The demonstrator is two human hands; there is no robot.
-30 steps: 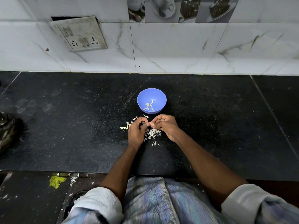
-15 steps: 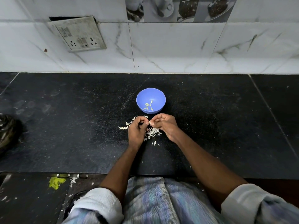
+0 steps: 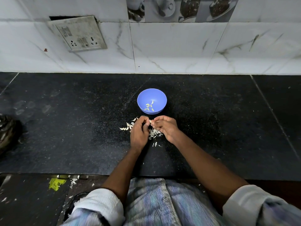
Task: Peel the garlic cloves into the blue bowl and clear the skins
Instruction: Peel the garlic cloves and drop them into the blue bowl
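Note:
A blue bowl [image 3: 141, 98] stands on the black counter [image 3: 81, 128] with several peeled garlic cloves [image 3: 149, 107] in its bottom. Just in front of it my left hand [image 3: 138, 132] and my right hand [image 3: 164, 128] are held close together with curled fingers. A small pale garlic clove [image 3: 150, 121] shows at the fingertips between them, pinched by my right hand; my left fingertips are right beside it. Unpeeled cloves [image 3: 127, 127] lie left of my left hand. A pile of white skins [image 3: 154, 133] lies under and between the hands.
A marble-tiled wall with a socket plate [image 3: 78, 33] rises behind the counter. A dark object [image 3: 7, 132] sits at the counter's left edge. The counter's front edge runs just before my body; scraps lie on the floor below left.
My hands have drawn slightly apart, and the clove now shows between the fingertips. The bowl and the pile of skins have not moved.

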